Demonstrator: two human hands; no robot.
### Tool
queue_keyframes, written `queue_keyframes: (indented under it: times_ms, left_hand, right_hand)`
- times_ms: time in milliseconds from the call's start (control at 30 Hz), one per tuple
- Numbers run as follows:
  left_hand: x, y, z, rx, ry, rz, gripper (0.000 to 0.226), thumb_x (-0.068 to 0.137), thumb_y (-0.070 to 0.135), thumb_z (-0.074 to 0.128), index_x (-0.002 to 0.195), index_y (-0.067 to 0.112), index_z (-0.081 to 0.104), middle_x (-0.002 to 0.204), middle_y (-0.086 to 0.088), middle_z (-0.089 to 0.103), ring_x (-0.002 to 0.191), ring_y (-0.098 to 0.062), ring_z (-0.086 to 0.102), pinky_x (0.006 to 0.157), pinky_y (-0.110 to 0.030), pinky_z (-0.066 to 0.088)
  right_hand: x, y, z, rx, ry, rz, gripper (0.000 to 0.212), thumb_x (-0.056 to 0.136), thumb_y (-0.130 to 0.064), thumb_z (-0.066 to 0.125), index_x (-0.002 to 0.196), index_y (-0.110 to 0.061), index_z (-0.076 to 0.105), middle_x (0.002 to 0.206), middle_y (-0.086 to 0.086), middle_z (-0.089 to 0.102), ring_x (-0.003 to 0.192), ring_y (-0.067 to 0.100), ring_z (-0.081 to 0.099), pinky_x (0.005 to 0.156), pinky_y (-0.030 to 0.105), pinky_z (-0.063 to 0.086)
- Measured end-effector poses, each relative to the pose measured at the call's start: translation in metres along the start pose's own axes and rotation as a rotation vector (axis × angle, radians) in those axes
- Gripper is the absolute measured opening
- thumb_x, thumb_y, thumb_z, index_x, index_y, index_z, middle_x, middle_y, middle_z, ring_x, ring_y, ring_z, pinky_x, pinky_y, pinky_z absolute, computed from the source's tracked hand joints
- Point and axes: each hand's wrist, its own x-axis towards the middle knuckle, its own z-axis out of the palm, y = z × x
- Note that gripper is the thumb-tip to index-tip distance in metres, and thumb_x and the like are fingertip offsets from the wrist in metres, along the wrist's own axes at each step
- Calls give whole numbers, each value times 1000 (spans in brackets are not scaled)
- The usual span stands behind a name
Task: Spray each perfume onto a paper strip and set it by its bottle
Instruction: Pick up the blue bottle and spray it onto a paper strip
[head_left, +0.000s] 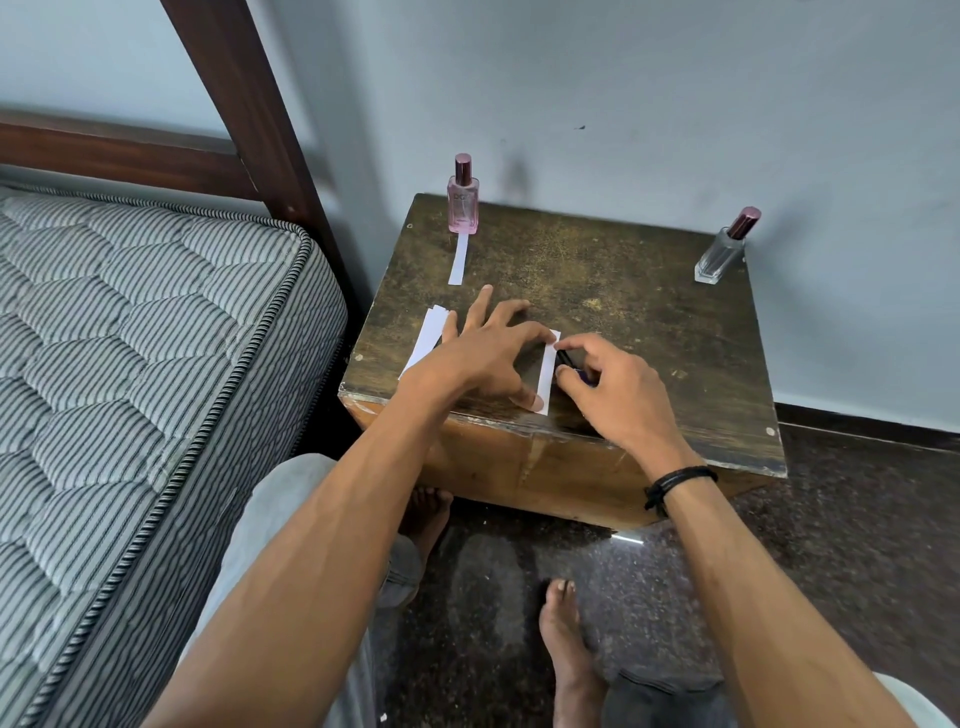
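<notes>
Head view showed a narrow white paper strip (546, 374) lying flat near the front edge of a worn, dark-topped wooden counter (623, 312). The left hand (488, 353) pinned it there, fingers spread and straight, with one fingertip on the far end and the thumb on the near end. Its grip was wide and closed on nothing. The right hand (613, 384) sat just beside the strip, its grip narrow, pinching a thin dark pen (566, 358) whose tip met the paper's edge.

At the back left stood a pink glass perfume bottle with a maroon cap (462, 200), a second white strip (458, 260) laid just in front of it. At the back right, well apart, a clear glass bottle with a maroon cap (724, 249) had no strip by it. A small stack of spare white strips (428, 332) lay at the counter's left edge, partly under the left hand. A striped quilted mattress (130, 338) lay to the left, and a speckled dark floor (857, 519) below.

The pink bottle's share looked done. This strip was probably being marked for the clear bottle. The next move would call for laying the pen down, reaching to the far right corner, spraying that perfume onto the strip, and setting it by the bottle.
</notes>
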Motion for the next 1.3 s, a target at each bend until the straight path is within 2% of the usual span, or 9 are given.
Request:
queue_keyframes:
  times_ms: [100,267,333,433,567,800,967,1100,1300]
  left_hand:
    - [1,-2,-1,1,9,-5,86,74,46,85,147,45,40,169,12,2,153,-25,-27,121,-64,-7]
    - [0,-1,-3,-5,-2,-16,87,75,45,85,149,43,39,169,11,2,153,-24,-26,122,-63,-6]
    - [-1,-1,-3,-15,-8,-17,87,75,44,86,148,43,39,169,12,2,153,-24,-25,122,-63,-5]
    - [-1,-1,-3,-25,-15,-20,87,74,44,86,148,44,39,169,12,2,153,-23,-26,122,-63,-5]
    - [-1,-2,-3,-40,-16,-17,86,75,43,86,147,44,39,169,12,2,153,-23,-26,122,-63,-6]
    - [-2,-1,-4,-31,-20,-24,86,76,42,86,148,43,39,169,11,2,153,-24,-26,122,-62,-5]
    - [-2,0,-4,-31,-20,-25,85,75,41,86,147,44,39,169,11,2,153,-24,-25,123,-62,-5]
    - [-3,1,-5,-23,-24,-29,85,76,41,85,147,44,39,169,11,1,154,-25,-24,122,-62,-5]
    - [-2,1,-4,-22,-20,-34,86,76,40,86,148,44,38,169,11,2,154,-24,-24,123,-62,-5]
  right_hand:
    - [1,3,0,-5,-21,-14,27,99,-37,59,126,-42,61,74,-9,62,76,22,65,65,36,49]
    - [2,4,0,-47,-18,-62,30,100,-37,58,129,-40,60,65,-12,52,68,17,61,63,37,50]
    - [2,4,1,-78,-6,-86,31,100,-36,58,130,-38,59,64,-13,50,62,16,56,58,35,44]
    - [2,3,4,-129,11,-115,32,99,-36,58,131,-36,58,64,-16,49,64,19,55,58,33,40]
    - [2,0,5,-152,6,-120,31,98,-37,58,129,-38,59,69,-16,53,72,23,62,62,36,49]
    - [4,0,5,-168,-2,-122,31,99,-38,58,129,-38,59,80,-10,63,76,24,64,64,36,51]
    - [5,2,6,-167,6,-119,31,98,-37,58,129,-37,60,70,-16,54,70,19,57,60,32,41]
    - [5,2,6,-154,9,-125,30,99,-37,58,129,-37,60,75,-13,59,72,20,61,59,32,43]
    - [4,2,7,-169,10,-136,31,98,-37,58,130,-36,60,67,-18,50,69,18,55,59,32,37]
